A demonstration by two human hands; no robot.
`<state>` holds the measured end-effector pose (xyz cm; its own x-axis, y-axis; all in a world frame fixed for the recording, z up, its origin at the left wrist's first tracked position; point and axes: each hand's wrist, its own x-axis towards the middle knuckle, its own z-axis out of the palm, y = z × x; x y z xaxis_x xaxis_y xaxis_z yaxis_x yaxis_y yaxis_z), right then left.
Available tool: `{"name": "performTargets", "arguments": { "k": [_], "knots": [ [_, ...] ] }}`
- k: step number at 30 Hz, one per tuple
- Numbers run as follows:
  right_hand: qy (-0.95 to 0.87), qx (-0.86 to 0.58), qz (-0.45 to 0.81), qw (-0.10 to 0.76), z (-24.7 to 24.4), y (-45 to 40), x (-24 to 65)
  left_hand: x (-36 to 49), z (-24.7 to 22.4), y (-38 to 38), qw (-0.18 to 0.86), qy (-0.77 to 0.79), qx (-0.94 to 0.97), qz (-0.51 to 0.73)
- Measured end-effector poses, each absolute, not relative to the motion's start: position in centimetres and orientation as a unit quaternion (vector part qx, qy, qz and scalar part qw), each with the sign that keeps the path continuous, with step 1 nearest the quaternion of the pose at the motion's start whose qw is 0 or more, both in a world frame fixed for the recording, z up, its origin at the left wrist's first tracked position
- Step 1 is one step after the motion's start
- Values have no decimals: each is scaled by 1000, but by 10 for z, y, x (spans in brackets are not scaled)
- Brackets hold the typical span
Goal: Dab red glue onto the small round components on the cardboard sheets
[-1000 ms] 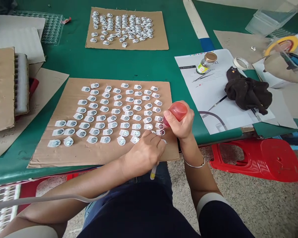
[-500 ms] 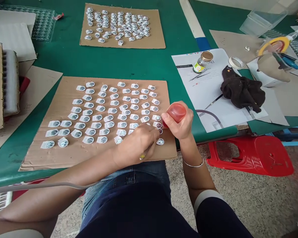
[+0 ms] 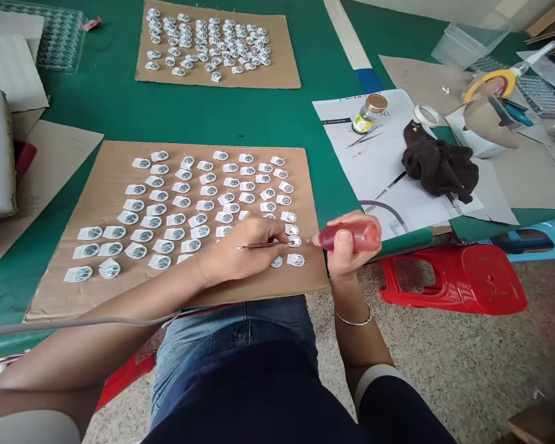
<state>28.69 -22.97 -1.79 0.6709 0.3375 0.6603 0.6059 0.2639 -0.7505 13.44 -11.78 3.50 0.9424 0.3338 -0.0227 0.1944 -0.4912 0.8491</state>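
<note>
A large cardboard sheet [image 3: 134,293] lies on the green table, with rows of small round silver pieces on white tabs. Over its right part, my left hand [image 3: 250,246] holds thin metal tweezers [image 3: 261,245], their tip at a round piece [image 3: 295,241] near the right edge. My right hand [image 3: 345,256] is closed round a red squeeze bottle [image 3: 356,236]. The bottle lies nearly level, its nozzle pointing left, just right of that same piece. My left hand and wrist cover some pieces in the lower rows.
Behind lies a second cardboard sheet [image 3: 287,55] with many similar pieces. To the right are printed paper [image 3: 342,142], a small glass jar [image 3: 370,113], a dark cloth [image 3: 439,163], a tape roll [image 3: 427,115] and a red stool [image 3: 494,280]. A grey cable [image 3: 83,322] crosses my left forearm.
The red bottle has tipped from a raised hold to nearly level, nozzle now toward the pieces. My left hand has turned, so the tweezers show. The whole view has shifted slightly.
</note>
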Motion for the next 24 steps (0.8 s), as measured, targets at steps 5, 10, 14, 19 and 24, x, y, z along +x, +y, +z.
{"name": "performTargets", "arguments": {
  "k": [5, 10, 14, 19, 24],
  "knots": [
    [-422, -612, -107, 660, -15, -227, 285, 132, 36, -118, 493, 138, 856, 68],
    [-431, -622, -111, 644, -15, -227, 285, 132, 37, -118, 499, 130, 855, 65],
    [-436, -624, -115, 638, -14, -226, 284, 132, 39, -118, 499, 130, 855, 60],
    [-442, -620, -120, 637, -14, -225, 284, 131, 38, -118, 485, 125, 863, 69],
    [-445, -606, -114, 649, -15, -226, 285, 132, 37, -118, 467, 132, 871, 73]
  ]
}}
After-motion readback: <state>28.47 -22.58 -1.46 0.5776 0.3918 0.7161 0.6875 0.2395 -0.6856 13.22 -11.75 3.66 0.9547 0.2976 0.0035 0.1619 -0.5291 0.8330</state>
